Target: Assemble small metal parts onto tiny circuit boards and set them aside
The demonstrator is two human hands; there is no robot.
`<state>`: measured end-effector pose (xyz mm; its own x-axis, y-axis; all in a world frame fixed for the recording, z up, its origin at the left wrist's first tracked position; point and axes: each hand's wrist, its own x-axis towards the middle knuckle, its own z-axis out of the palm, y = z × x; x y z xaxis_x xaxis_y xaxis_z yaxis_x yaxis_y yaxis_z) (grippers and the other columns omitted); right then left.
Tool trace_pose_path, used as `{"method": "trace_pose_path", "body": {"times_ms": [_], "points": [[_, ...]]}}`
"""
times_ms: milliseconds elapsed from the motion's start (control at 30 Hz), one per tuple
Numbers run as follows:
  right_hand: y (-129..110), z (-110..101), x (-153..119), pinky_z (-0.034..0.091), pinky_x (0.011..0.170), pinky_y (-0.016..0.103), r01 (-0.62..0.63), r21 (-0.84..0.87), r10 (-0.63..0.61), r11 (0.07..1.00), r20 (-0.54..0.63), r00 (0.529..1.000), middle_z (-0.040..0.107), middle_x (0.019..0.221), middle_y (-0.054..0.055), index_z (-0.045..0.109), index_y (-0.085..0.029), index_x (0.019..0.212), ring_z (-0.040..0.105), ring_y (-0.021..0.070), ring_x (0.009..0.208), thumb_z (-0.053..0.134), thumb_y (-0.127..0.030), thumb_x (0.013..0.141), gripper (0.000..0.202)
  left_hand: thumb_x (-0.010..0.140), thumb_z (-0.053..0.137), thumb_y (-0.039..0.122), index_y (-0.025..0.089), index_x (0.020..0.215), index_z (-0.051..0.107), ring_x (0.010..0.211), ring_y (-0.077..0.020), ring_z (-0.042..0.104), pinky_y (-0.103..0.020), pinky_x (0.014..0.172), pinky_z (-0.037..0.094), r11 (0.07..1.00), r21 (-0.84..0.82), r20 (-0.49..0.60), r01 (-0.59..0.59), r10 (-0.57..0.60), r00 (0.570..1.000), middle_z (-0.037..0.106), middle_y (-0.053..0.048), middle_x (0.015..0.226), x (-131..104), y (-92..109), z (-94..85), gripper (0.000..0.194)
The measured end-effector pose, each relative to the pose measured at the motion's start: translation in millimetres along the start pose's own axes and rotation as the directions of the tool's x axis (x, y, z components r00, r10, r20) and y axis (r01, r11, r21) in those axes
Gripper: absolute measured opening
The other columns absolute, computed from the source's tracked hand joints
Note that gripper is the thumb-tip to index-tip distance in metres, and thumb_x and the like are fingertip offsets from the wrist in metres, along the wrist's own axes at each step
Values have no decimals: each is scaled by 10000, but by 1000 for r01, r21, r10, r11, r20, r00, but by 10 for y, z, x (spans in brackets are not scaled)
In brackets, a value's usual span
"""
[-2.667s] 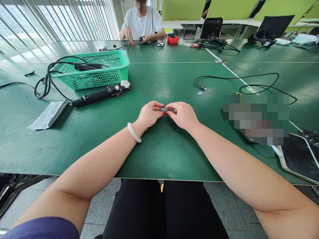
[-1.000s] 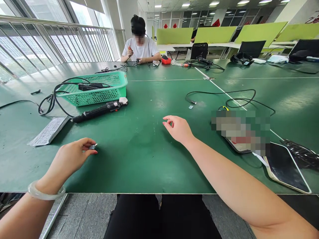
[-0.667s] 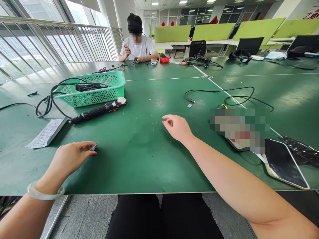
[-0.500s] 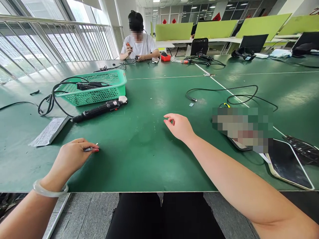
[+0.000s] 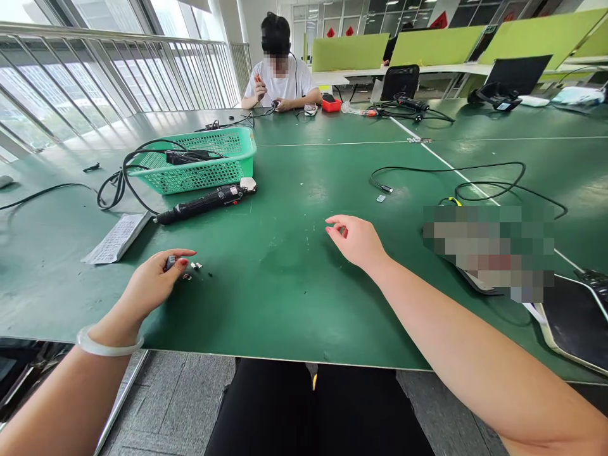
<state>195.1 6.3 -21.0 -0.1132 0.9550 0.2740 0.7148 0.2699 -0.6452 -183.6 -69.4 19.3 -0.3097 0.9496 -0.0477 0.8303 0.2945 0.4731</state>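
My left hand, with a pale bracelet on its wrist, is closed around a small grey object between thumb and fingers, just above the green table. Beside its fingertips lie several tiny metallic and dark pieces. My right hand rests on the table further right, fingers curled with a gap between thumb and index finger and nothing visible between them. Beyond my left hand are a folded paper with writing and a black electric screwdriver.
A green basket holding a black device and cables stands at the back left. A black cable and a small pale chip lie beyond my right hand. A phone is at right. Across the table sits a person.
Several tiny pieces now show on the table by my left fingertips, where the fingers were before. The grey object sits higher in that hand. The view has shifted slightly left.
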Motion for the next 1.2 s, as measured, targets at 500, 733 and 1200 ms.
{"method": "trace_pose_path", "body": {"times_ms": [500, 733, 1200], "points": [[-19, 15, 7, 443, 667, 325, 12, -18, -12, 1000, 2, 1000, 718, 837, 25, 702, -190, 1075, 577, 163, 669, 526, -315, 885, 287, 847, 592, 346, 212, 965, 760, 698, -160, 547, -263, 657, 393, 936, -326, 38, -133, 153, 987, 668, -22, 763, -139, 1062, 917, 246], [53, -19, 23, 464, 712, 330, -15, 10, 15, 1000, -51, 999, 714, 796, 21, 711, -195, 1055, 579, 162, 655, 544, -301, 867, 273, 911, 567, 256, 146, 1012, 719, 920, -149, 601, -256, 839, 436, 575, -818, 190, 5, 263, 946, 705, -88, 1039, -37, 1981, 1385, 213], [33, 53, 38, 448, 721, 312, 129, -114, -103, 985, 209, 973, 697, 929, 42, 756, -226, 1046, 593, 175, 813, 637, -259, 856, 227, 975, 443, 410, 112, 909, 583, 549, -73, 475, -171, 456, 352, 80, -835, 543, 545, 279, 792, 561, -58, 734, 146, 1874, 1174, 335]]}}
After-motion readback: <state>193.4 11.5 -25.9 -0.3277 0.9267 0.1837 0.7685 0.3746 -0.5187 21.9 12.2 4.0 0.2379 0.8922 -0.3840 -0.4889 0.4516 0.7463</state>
